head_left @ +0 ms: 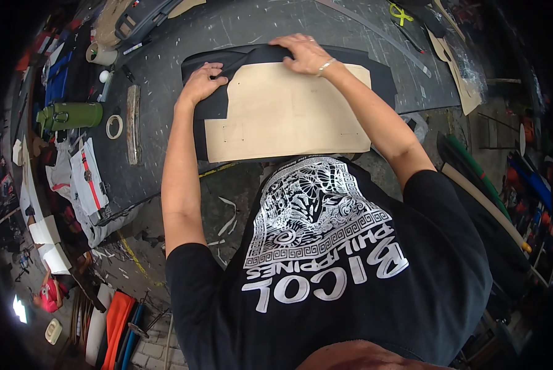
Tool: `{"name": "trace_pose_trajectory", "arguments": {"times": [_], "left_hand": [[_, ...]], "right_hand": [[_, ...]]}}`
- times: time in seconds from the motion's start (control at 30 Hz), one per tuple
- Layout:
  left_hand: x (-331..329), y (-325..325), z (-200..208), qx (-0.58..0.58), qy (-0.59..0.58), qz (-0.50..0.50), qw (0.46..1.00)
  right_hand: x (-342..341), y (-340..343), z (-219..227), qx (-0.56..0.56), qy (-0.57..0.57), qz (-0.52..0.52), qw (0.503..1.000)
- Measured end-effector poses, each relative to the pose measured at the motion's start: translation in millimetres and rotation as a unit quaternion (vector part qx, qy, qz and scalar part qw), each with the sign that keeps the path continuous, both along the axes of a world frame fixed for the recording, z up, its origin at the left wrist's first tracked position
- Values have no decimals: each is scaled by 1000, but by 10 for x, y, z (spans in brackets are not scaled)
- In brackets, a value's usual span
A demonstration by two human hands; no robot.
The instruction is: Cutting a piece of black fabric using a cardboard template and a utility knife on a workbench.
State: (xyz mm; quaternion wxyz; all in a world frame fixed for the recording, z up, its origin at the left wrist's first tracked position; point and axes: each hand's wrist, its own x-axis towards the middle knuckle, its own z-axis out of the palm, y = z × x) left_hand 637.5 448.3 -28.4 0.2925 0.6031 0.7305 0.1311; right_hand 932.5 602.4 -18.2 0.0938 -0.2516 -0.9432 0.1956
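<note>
A tan board pattern (288,114) with a notched upper left corner lies over a black sheet of fabric or leatherette (381,77). The black sheet shows along the far, left and right sides and is rumpled at its far left. My left hand (203,83) lies on that rumpled part beside the notch, fingers out and thumb apart, toward the pattern's edge. At the far edge my right hand (304,54) rests with fingers stretched left over the black sheet and thumb down by the pattern. Neither hand visibly grips anything. The sheet's underside is hidden.
The grey worktable (159,68) bears a green flask (73,115), a tape roll (114,126) and a worn bar (133,123) at left. A long metal ruler (375,31) and yellow-handled scissors (401,13) lie far right. Rolled materials (483,194) stand at my right.
</note>
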Motion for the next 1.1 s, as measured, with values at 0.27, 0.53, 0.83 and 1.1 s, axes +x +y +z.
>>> {"name": "trace_pose_trajectory", "arguments": {"times": [0.27,0.53,0.83,1.1], "left_hand": [[-140,-36,-99,-20,16,-57,998],[95,-10,-152,5,15,24,1000],[532,6,291,-9,72,91,993],[41,183,1,24,166,96,981]], "right_hand": [[-838,-326,259,-12,-56,152,987],[-229,262,41,4,-186,31,982],[1629,1044,25,-163,-223,-132,952],[1204,1228,-110,-47,-124,-150,980]]}}
